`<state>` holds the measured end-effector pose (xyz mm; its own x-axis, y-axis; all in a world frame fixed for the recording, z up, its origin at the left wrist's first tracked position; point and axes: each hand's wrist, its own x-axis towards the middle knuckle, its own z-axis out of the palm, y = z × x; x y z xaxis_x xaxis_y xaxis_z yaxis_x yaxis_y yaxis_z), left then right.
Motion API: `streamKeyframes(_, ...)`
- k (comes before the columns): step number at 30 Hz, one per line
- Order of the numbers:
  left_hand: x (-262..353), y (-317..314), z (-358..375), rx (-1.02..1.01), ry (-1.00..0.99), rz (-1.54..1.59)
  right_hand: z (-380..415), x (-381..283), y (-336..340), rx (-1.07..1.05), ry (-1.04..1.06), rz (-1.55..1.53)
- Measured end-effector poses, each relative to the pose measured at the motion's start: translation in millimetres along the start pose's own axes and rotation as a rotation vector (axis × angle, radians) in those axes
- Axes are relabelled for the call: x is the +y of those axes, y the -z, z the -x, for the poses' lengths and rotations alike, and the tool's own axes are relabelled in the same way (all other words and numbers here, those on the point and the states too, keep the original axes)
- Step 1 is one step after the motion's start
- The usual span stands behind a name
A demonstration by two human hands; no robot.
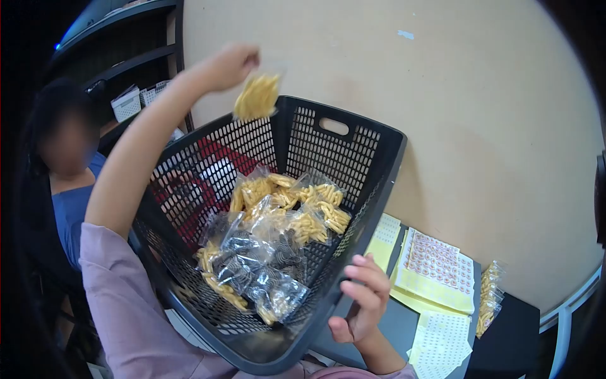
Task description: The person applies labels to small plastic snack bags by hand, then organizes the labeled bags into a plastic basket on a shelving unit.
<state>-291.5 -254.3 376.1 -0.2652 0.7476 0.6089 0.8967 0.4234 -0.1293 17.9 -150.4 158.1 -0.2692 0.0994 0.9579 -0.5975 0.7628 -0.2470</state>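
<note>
My left hand is raised above the far left side of a black plastic basket. Its fingers pinch the top of a clear bag of yellow stick snacks, which hangs over the rim and is slightly blurred. My right hand is at the basket's right edge, fingers apart and slightly bent, fingertips near or against the outer rim. Inside the tilted basket lie several clear bags of yellow snacks and bags of dark, coiled pieces.
Sheets of round stickers and yellow backing paper lie on a grey table to the right. Beyond them is a strip of snack bags. Another person in a blue top is at the left, near shelves with white baskets. A beige wall stands behind.
</note>
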Motion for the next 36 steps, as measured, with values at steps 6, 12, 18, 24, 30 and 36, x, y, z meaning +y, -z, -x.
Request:
streamKeyframes(6, 159.6, 72.2, -58.0, 0.015, -0.18, 0.251, 9.4, 8.8, 81.3, 0.249, -0.061, 0.208)
streamKeyframes(12, 330.1, 25.0, -79.0, -0.298, -0.58, 0.634, 1.6, 9.4, 179.0, 0.594, -0.211, 0.311)
streamKeyframes(18, 447.3, -32.1, -60.6, -0.475, -0.798, 0.609, 31.1, 11.4, 261.4, 0.608, -0.402, -0.071)
streamKeyframes(24, 470.3, -77.9, -15.0, -0.401, -0.661, 1.178, 55.7, 15.8, 289.0, 0.774, -0.518, -0.164)
streamKeyframes(30, 481.1, -155.3, 67.5, -0.105, 0.079, 1.637, 73.1, 22.2, 267.6, 0.585, -0.686, -0.156)
streamKeyframes(36, 481.6, -178.7, 88.5, -0.138, 0.275, 1.822, 79.4, 30.0, 266.6, 0.402, -0.723, -0.152)
